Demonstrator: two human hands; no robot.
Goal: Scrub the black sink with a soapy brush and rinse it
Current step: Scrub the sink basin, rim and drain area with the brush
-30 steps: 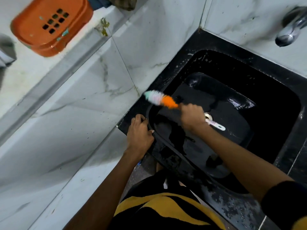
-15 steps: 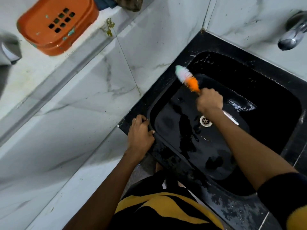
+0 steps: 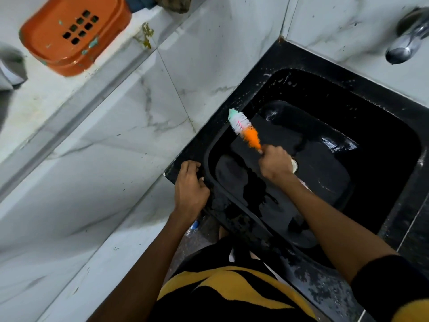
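Note:
The black sink (image 3: 325,73) fills the right half of the view, its wet bowl glistening. My right hand (image 3: 276,162) is shut on a bottle brush (image 3: 243,127) with white, green and orange bristles. The bristle end presses against the sink's left inner wall near the rim. The drain (image 3: 294,165) peeks out just right of that hand. My left hand (image 3: 190,189) rests on the sink's near left corner, fingers curled over the black rim.
A chrome tap (image 3: 406,43) juts from the marble wall at the top right. An orange plastic soap tray (image 3: 74,33) sits on a white ledge at the top left. White marble tiles cover the wall left of the sink.
The brush swept from the near left wall up to the far left corner, then back down along the left wall. My left hand stayed on the rim.

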